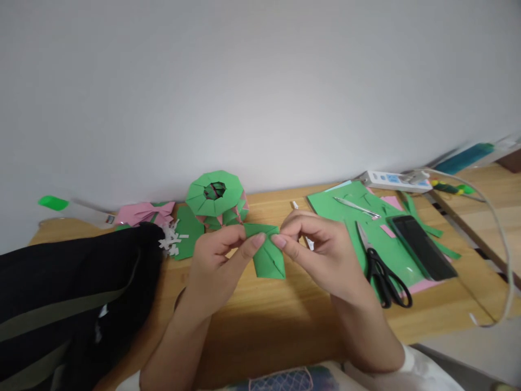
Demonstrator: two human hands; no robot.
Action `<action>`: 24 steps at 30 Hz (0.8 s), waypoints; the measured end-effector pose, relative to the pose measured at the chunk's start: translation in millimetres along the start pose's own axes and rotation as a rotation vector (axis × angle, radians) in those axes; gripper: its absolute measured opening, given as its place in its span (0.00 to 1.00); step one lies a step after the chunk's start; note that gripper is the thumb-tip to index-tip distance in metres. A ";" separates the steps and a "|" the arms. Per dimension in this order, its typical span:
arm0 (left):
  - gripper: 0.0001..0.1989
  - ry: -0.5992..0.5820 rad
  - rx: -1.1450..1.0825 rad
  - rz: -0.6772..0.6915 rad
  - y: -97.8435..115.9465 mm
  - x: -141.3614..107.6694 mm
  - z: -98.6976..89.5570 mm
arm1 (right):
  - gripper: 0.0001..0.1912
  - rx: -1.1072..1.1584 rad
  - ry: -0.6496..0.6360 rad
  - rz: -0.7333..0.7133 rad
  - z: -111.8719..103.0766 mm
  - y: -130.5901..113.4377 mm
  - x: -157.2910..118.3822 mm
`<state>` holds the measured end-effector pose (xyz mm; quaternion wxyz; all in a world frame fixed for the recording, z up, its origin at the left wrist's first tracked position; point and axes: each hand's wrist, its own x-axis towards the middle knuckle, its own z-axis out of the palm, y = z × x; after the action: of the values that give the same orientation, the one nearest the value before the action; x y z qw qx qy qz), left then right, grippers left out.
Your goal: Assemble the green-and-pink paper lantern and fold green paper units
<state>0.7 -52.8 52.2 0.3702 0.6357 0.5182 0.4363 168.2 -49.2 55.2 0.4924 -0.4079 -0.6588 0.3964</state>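
A folded piece of green paper (268, 259) is held up over the table between my two hands. My left hand (222, 266) pinches its upper left edge between thumb and fingers. At the top right corner, the thumb and fingertips of my right hand (321, 247) are closed on the same paper. Diagonal creases run across its face, and its lower end hangs free. Just behind my left hand stands a round green and pink folded-paper model (215, 193) with a hole in its top.
Black-handled scissors (380, 274), a phone (421, 247) and a pen (356, 207) lie on green sheets (325, 203) at right. Behind them is a power strip (396, 181). A black bag (73, 288), white paper scraps (170, 239) and pink folded paper (142, 213) are at left.
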 end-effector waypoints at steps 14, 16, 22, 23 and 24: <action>0.15 0.025 -0.077 -0.006 -8.2 1.4 -5.8 | 0.07 -0.096 -0.153 -0.208 -2.5 3.7 2.9; 0.15 0.028 -0.075 -0.005 -6.9 0.9 -4.5 | 0.08 -0.091 -0.169 -0.185 -2.7 3.3 2.7; 0.12 0.055 -0.160 -0.019 -4.6 0.3 -0.5 | 0.13 -0.074 -0.359 -0.118 -3.7 3.3 1.8; 0.12 0.059 -0.172 -0.022 -4.7 0.2 -0.1 | 0.14 -0.084 -0.379 -0.125 -3.9 3.3 1.8; 0.11 0.065 -0.179 -0.024 -5.0 0.0 0.2 | 0.14 -0.089 -0.386 -0.133 -4.2 3.2 1.9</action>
<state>-0.8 -51.9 47.6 0.4136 0.5793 0.4964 0.4969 172.4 -45.8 53.7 0.3636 -0.3012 -0.7833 0.4043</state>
